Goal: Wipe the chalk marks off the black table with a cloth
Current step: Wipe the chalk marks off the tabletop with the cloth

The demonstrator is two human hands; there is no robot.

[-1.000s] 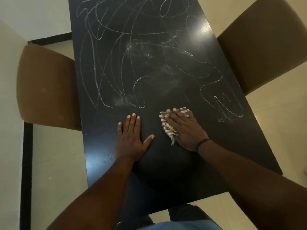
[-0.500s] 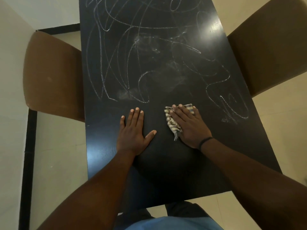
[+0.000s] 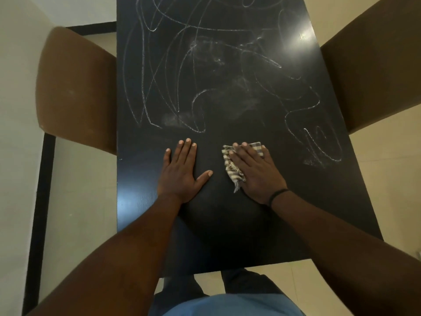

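A black table (image 3: pixel 141 215) fills the middle of the view. White chalk marks (image 3: pixel 182 76) loop over its far half, with smudged patches among them and a squiggle (image 3: pixel 319 142) at the right. My right hand (image 3: pixel 257 172) lies flat with straight fingers on a checked cloth (image 3: pixel 231 167), pressing it onto the table near the middle. The cloth's frayed edge sticks out on the hand's left side. My left hand (image 3: pixel 182 172) rests flat on the bare table to the left of the cloth, fingers straight and thumb spread.
A brown chair (image 3: pixel 75 92) stands against the table's left side and another brown chair (image 3: pixel 376 69) against its right side. The table's near edge (image 3: pixel 227 267) lies just in front of my legs. Pale floor surrounds the table.
Both hands stay in the same spots on the table. The view has shifted a little, so the table sits lower and further right in the frame.
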